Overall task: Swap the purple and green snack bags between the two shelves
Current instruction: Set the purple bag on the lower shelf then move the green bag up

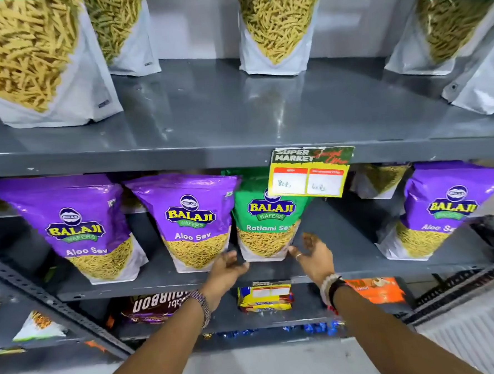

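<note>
On the lower shelf (344, 238) stands one green Ratlami Sev bag (267, 223) between purple Aloo Sev bags: one just left of it (194, 219), another further left (74, 226), a third at the right (440, 206). Several green bags stand on the upper shelf (221, 116), one at its back middle (278, 26), one at front left (29, 55). My left hand (230, 267) hovers open at the green bag's lower left corner. My right hand (313, 252) is open at its lower right corner. Neither hand clearly grips the bag.
A yellow and green price tag (311, 171) hangs from the upper shelf's front edge, covering the green bag's top right. Below are biscuit packs: a brown Bourbon pack (154, 306), a yellow pack (264, 298), an orange pack (373, 290). A slotted metal upright (44, 297) runs diagonally at left.
</note>
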`<state>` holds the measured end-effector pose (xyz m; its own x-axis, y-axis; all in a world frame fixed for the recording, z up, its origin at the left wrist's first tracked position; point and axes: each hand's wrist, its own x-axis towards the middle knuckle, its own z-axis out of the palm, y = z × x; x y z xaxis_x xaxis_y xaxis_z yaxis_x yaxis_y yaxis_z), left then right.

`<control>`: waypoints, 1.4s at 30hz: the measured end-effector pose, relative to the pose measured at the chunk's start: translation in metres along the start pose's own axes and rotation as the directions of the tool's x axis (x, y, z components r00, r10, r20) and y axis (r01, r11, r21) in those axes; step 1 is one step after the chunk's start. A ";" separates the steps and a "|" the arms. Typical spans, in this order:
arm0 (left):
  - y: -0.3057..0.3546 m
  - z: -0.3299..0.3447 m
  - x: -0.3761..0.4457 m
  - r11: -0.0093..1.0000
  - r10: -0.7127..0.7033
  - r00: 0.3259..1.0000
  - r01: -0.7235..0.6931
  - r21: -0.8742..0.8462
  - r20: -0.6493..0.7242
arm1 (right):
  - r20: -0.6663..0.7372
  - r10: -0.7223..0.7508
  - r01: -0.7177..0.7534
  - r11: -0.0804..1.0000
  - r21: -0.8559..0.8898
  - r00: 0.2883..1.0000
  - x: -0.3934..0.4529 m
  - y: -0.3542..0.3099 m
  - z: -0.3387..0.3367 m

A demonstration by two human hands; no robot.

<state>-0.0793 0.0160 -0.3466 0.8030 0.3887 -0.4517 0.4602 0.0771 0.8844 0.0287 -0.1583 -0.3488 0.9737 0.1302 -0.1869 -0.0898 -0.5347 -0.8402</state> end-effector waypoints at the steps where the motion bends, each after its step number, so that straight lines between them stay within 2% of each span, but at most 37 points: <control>1: 0.006 0.007 0.002 0.999 0.029 1.000 -0.030 0.046 0.011 | 0.032 -0.008 0.009 1.000 -0.029 0.999 0.005 -0.003 -0.002; 3: 0.016 0.017 0.007 0.992 0.085 0.996 -0.084 0.098 -0.005 | 0.119 -0.044 0.045 0.999 -0.012 0.992 0.015 -0.010 -0.004; 6: 0.028 0.024 0.016 0.988 0.142 0.990 -0.139 0.073 -0.028 | 0.225 -0.102 0.090 0.994 0.063 0.969 0.027 -0.022 -0.005; 11: 0.039 0.029 0.033 0.983 0.166 0.981 -0.157 0.094 -0.097 | 0.303 -0.099 0.054 0.987 0.154 0.948 0.042 -0.027 -0.001; 15: 0.036 0.032 0.037 0.982 0.166 0.976 -0.152 0.111 -0.139 | 0.270 -0.098 0.053 0.984 0.172 0.958 0.040 -0.020 -0.005; 19: 0.033 0.041 0.029 0.973 0.188 0.974 -0.167 0.158 -0.127 | 0.229 -0.096 0.046 0.975 0.216 0.969 0.030 -0.005 -0.019; 23: 0.029 0.060 0.010 0.966 0.201 0.978 -0.188 0.178 -0.058 | 0.180 -0.083 0.044 0.977 0.210 0.980 0.009 0.017 -0.047; 28: 0.023 0.096 -0.020 0.939 0.197 0.980 -0.195 0.282 0.021 | 0.116 -0.072 0.042 0.969 0.242 0.991 -0.030 0.049 -0.091; 32: 0.024 0.126 -0.051 0.922 0.178 0.978 -0.204 0.330 0.107 | 0.078 -0.108 0.089 0.973 0.212 0.991 -0.061 0.067 -0.133; 35: 0.039 0.144 -0.073 0.894 0.243 0.961 -0.274 0.355 0.130 | 0.056 -0.151 0.137 0.970 0.200 0.987 -0.077 0.064 -0.167; 37: 0.056 0.150 -0.088 0.868 0.314 0.937 -0.349 0.354 0.153 | 0.053 -0.197 0.177 0.950 0.258 0.979 -0.086 0.054 -0.191; 42: 0.113 0.141 -0.128 0.820 0.471 0.864 -0.502 0.274 0.177 | 0.028 -0.321 0.299 0.908 0.294 0.946 -0.095 0.008 -0.241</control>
<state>-0.0769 -0.1549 -0.2052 0.9777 0.2099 0.0049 0.0777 -0.3837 0.9202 -0.0144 -0.3763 -0.2151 0.9445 0.3189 0.0787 0.1486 -0.2010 -0.9683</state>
